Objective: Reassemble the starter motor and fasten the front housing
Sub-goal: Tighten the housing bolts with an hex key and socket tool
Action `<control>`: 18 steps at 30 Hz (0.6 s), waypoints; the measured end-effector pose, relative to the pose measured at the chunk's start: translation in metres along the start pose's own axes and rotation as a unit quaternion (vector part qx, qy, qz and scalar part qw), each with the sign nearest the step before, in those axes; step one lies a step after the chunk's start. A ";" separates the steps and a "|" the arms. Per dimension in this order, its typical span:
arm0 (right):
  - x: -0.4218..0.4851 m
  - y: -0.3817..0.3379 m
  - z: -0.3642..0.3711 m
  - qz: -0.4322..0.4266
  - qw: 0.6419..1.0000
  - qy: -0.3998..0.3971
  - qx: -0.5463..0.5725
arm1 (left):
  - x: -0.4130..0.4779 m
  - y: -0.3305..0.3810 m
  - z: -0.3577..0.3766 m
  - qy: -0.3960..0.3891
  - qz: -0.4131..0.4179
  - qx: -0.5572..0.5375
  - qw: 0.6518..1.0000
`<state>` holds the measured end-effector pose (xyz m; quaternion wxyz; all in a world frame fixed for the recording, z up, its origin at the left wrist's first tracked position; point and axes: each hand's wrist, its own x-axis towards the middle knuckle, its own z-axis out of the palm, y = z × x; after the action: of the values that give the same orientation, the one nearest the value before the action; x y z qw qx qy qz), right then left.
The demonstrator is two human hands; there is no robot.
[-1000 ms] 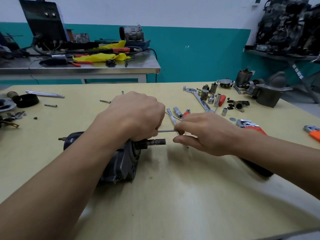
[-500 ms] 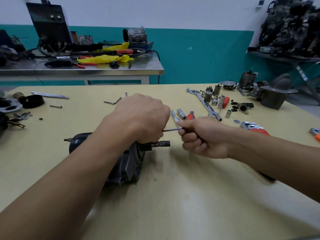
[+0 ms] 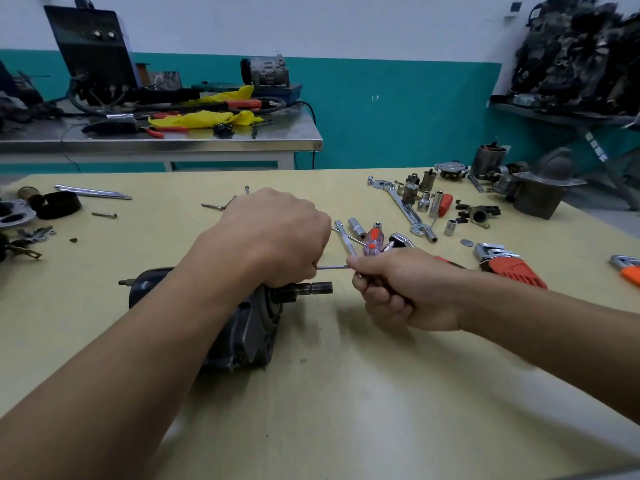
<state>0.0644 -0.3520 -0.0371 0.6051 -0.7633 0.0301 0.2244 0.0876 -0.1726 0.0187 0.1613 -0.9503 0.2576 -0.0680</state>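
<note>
Starter motor (image 3: pixel 249 327) lies on its side near the middle of the yellow table (image 3: pixel 346 393), dark body pointing left and stubby shaft (image 3: pixel 313 288) sticking out to the right. The left hand (image 3: pixel 277 237) sits clamped over the motor's front end, its fingers curled down around it. Just right of the shaft, the right hand (image 3: pixel 401 289) is closed in a fist round a thin steel tool (image 3: pixel 332 267), whose shank runs level to the left and disappears under the left hand. Beyond the hands lie a red-and-clear screwdriver (image 3: pixel 373 240), loose sockets (image 3: pixel 356 228) and a long chrome wrench (image 3: pixel 401 209). An orange-handled wrench (image 3: pixel 512 268) rests further right, and a grey housing (image 3: pixel 540 194) stands near the table's far right edge.
</note>
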 end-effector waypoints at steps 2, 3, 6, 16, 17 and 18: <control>-0.001 -0.004 -0.003 0.038 0.998 -0.014 0.050 | 0.000 0.000 -0.001 -0.004 0.000 -0.008 1.000; -0.001 -0.004 -0.007 -0.013 1.000 0.006 -0.022 | 0.000 0.000 -0.001 -0.004 -0.001 -0.009 1.000; -0.008 -0.007 -0.019 -0.299 0.876 0.084 -0.369 | 0.000 -0.001 0.001 0.000 -0.003 -0.003 1.000; 0.011 -0.006 0.003 0.058 0.997 0.057 0.018 | -0.002 0.000 -0.001 -0.003 0.012 -0.003 1.000; 0.010 -0.006 0.000 0.018 0.994 0.080 -0.074 | -0.002 0.000 0.000 0.000 0.012 -0.003 1.000; 0.007 -0.005 -0.004 -0.056 0.974 0.116 -0.184 | -0.001 -0.001 0.000 0.003 0.011 -0.006 1.000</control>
<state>0.0734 -0.3524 -0.0345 0.4581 -0.8830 0.0157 0.1016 0.0870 -0.1713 0.0185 0.1561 -0.9481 0.2688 -0.0674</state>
